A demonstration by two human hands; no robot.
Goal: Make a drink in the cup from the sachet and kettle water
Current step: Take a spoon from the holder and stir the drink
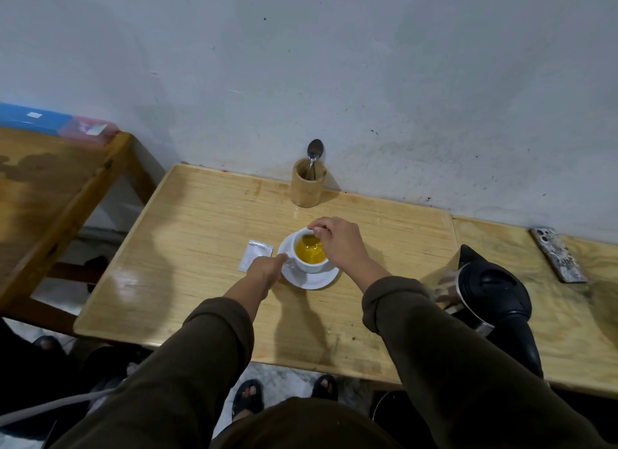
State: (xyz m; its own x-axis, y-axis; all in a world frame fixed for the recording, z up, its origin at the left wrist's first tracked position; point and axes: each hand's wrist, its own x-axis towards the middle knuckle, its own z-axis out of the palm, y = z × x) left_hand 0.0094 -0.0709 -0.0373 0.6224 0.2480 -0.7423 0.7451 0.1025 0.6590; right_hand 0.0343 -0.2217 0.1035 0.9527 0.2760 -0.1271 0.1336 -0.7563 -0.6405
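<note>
Left hand (266, 270) reaching forward, fingers curled, index fingertip extended, right hand (337, 244) arched, palm down, fingertips pinched together, both forearms in dark sleeves

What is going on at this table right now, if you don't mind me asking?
A person is making a drink. The right hand is over the white cup, apparently stirring the yellow liquid, while the left hand steadies the saucer. The sachet lies beside it, the kettle stands to the right, and a spoon stands in the wooden holder.
</note>
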